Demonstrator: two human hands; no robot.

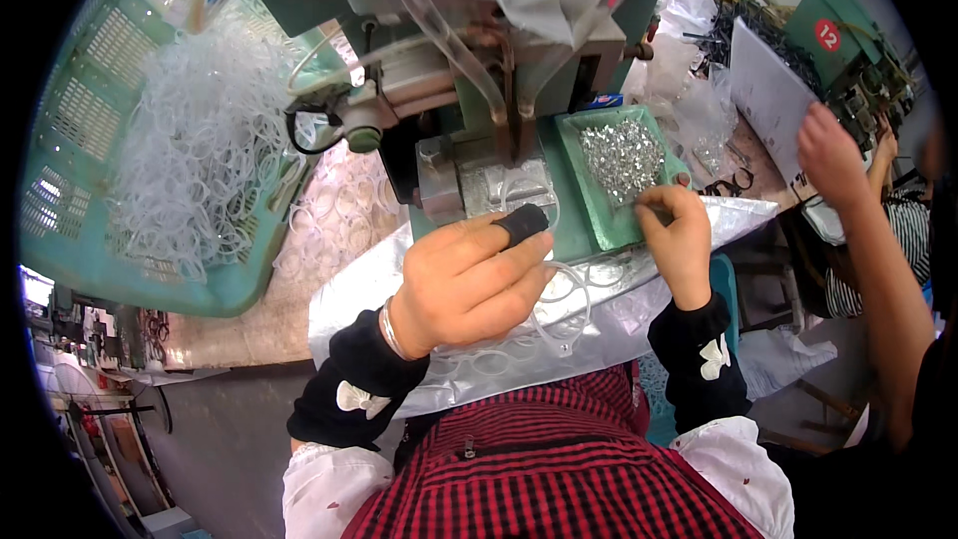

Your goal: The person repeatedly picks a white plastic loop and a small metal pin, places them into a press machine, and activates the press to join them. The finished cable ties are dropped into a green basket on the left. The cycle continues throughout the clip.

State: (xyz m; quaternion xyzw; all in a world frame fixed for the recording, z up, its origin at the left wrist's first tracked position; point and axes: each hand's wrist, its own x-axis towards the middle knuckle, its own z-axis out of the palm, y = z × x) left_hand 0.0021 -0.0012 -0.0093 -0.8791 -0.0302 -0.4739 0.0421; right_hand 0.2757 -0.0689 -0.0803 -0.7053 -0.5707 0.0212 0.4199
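My left hand [469, 279], with a black band around one finger, is closed on clear plastic rings [569, 304]. Some of them hang below its fingers, and one loop [555, 202] reaches up to the metal work block [504, 185] of the machine. At the near right edge of a green tray [589, 210] is my right hand [681, 235], its fingers curled in a pinch. Whatever may be between those fingertips is too small to tell. Small shiny metal pieces [624, 160] lie heaped in the tray.
The press machine [479, 70], with a lit red switch, stands ahead. A green basket [200, 294] of clear rings is at left, and more rings [339, 210] lie on the table. Silver sheeting [359, 289] covers the table's near edge. Another person's arm [848, 180] reaches in at right.
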